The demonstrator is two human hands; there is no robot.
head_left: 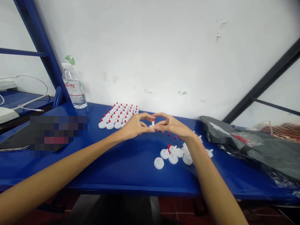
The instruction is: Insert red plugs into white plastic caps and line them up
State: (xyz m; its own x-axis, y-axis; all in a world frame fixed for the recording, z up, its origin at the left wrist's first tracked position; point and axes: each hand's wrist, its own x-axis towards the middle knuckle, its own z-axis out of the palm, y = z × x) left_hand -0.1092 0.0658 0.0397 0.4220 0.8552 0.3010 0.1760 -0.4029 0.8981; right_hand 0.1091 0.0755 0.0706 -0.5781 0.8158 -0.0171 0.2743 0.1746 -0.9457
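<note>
Between my two hands, above the blue tabletop [112, 170], is a white nozzle cap [153, 123] with a small red tip [153, 119] on its top. My left hand [136, 125] grips it from the left with thumb and fingers. From the right, my right hand [172, 125] has its fingers closed on the same cap. Just left of my hands, white caps with red tips [114, 117] stand upright in close rows. Loose white nozzle caps [173, 158] without red tips lie below my right hand, partly hidden by my forearm. Several loose red tips [169, 147] lie among and behind them.
A water bottle [74, 89] stands at the back left by the wall. A dark, partly blurred item [56, 134] lies at left. Black plastic bags [253, 150] cover the right side, with a clear bag of red tips [241, 138] on top. Metal frame posts rise at both sides.
</note>
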